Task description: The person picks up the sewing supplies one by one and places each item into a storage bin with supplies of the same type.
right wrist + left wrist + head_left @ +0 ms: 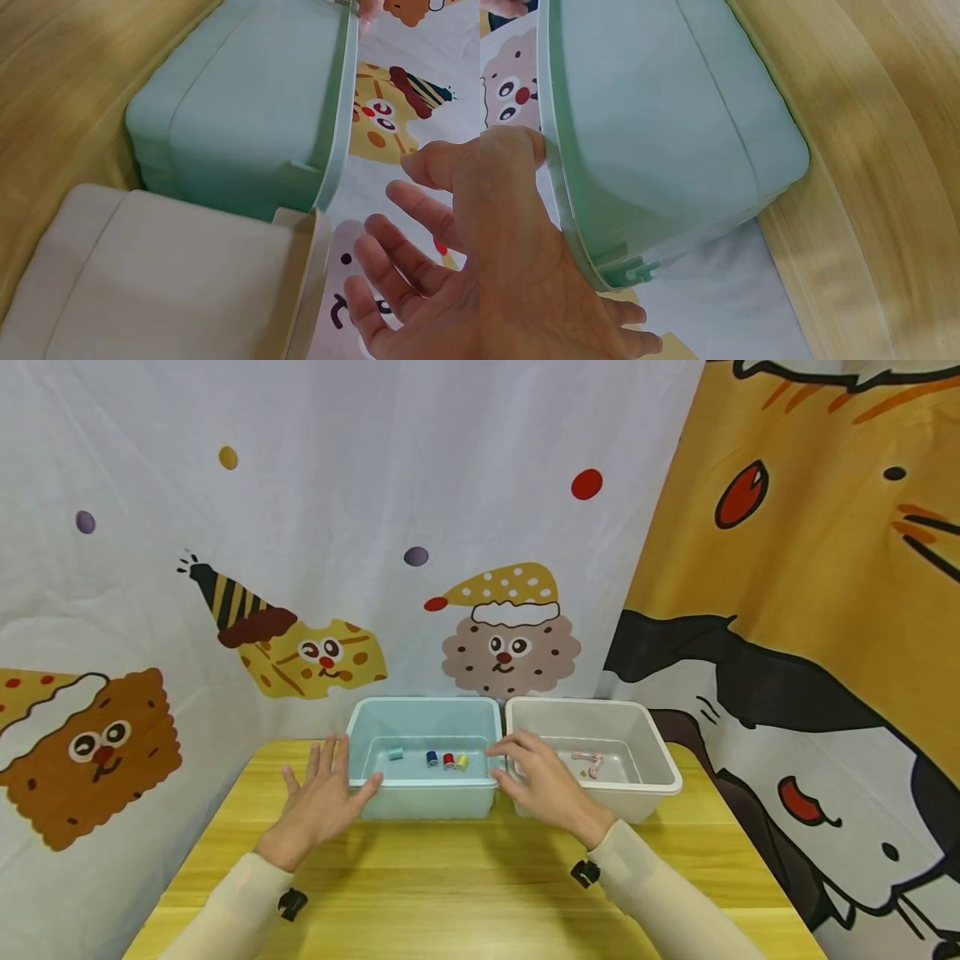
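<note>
A light blue plastic bin (423, 802) stands on the table, holding small spool-like pieces: a teal one (395, 753), a dark blue one (432, 758), a red one (448, 761) and a yellow one (462, 762). My left hand (318, 793) rests at its front left corner, fingers spread, thumb over the rim. Above the place where the blue bin meets a white bin (630, 789) hovers my right hand (547, 785), its fingers loosely bent. Nothing shows between those fingers in the right wrist view. Small pinkish pieces (592, 762) lie in the white bin, partly hidden behind my right hand.
Both bins sit side by side near the back edge of the wooden table (435, 893). A curtain (315, 527) printed with cartoon figures hangs right behind them and along the sides. Each wrist carries a black band fitting (292, 904).
</note>
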The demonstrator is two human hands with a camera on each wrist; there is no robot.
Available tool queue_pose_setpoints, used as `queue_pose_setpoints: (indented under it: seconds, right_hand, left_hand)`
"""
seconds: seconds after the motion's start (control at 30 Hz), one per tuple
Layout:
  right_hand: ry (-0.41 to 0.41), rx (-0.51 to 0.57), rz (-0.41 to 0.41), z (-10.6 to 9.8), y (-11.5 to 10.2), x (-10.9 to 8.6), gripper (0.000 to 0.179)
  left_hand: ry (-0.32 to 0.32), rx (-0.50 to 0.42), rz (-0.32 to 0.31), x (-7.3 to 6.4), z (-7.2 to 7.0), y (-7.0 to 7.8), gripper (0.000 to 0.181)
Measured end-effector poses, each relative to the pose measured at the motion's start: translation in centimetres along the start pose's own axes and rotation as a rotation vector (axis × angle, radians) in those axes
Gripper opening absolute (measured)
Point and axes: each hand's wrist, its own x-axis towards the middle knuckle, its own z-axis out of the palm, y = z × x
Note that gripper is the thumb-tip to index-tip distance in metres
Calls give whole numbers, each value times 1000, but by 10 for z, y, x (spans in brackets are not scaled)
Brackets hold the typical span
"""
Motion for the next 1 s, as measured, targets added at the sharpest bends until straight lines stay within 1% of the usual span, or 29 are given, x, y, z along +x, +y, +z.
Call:
queue_pose_setpoints:
  seconds: [0.1,0.47,0.77,1.0]
  right_hand:
    - [27,-3,4,-3,2,-7,30]
    - [135,-81,-10,-12,14,-30,29]
    - [151,-104,23,-21,23,-47,34]
    - [181,-124,31,-23,32,-58,42]
  left_hand:
    - [-2,0,1,-1,-1,0,114]
    - [5,4,18,-1,-4,-2,114]
    - [4,21,27,1,-8,-2,115]
    - [4,28,29,0,-13,-3,117]
